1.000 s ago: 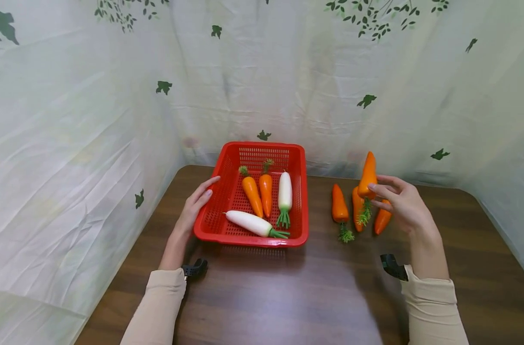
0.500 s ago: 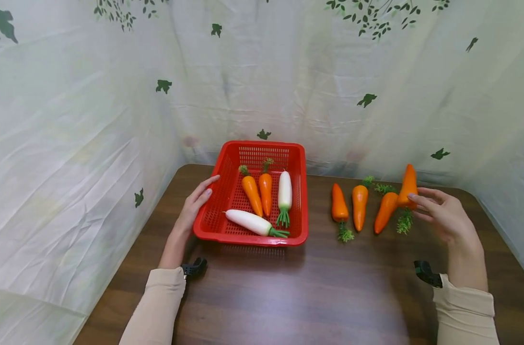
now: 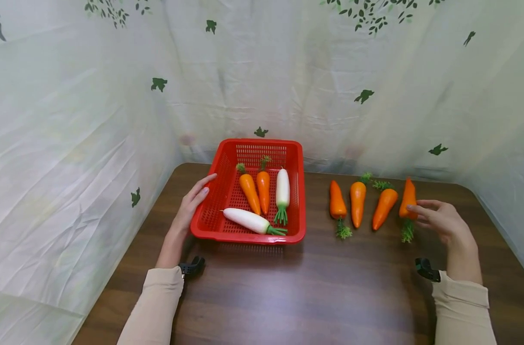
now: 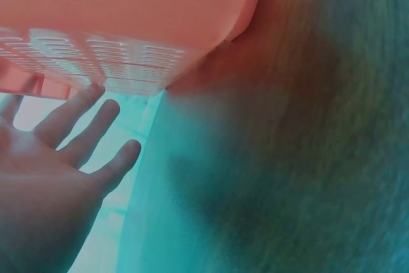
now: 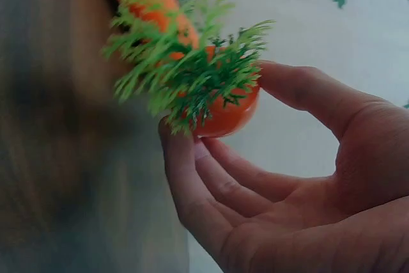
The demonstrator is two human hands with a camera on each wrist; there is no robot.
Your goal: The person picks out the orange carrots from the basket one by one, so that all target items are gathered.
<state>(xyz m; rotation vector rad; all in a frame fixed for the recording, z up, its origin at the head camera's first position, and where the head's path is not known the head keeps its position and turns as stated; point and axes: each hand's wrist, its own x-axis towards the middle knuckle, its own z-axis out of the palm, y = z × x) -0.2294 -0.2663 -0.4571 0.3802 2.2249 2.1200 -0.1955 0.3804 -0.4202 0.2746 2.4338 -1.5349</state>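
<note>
My right hand pinches an orange carrot by its thick stem end, at the right end of a row. In the right wrist view thumb and fingers bracket that end, and feathery green leaves cover part of it. Left of it lie three more carrots, the nearest one slanted with its leaves away from me. Against the left side of a red basket rests my left hand, fingers fairly straight and spread. Two carrots and two white radishes with green stalks lie inside the basket.
The brown wooden table carries everything. A pale curtain with leaf and bird prints hangs close behind its back edge and along the left side. Each wrist wears a black device, such as the right one.
My right hand has carried the carrot rightward past the other carrots, then lowered it to the table at the row's right end. The left hand stays at the basket.
</note>
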